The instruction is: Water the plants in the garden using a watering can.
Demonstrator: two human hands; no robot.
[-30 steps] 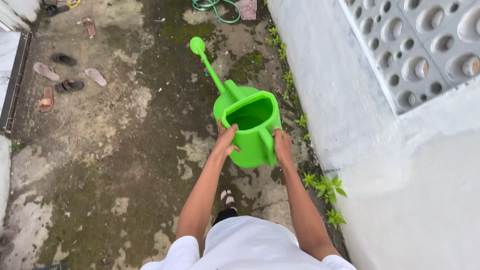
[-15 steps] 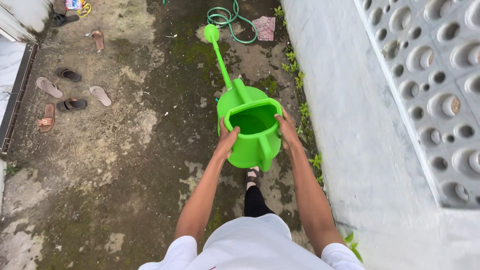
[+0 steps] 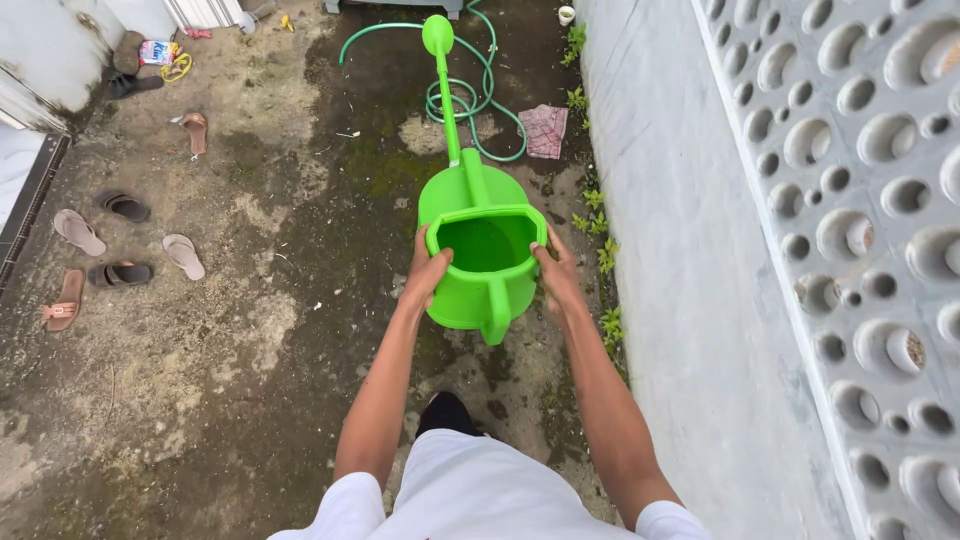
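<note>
I carry a bright green plastic watering can in front of me with both hands. My left hand grips the left side of its open rim and my right hand grips the right side. Its long spout with a round rose points away from me. The handle faces my body. Water cannot be made out inside.
A green hose lies coiled ahead beside a pink cloth. Several sandals are scattered on the mossy concrete at the left. A white wall with perforated blocks runs along the right, with small weeds at its foot.
I have walked forward along the wall with the can. The hose and cloth have come nearer, and both hands stay on the rim.
</note>
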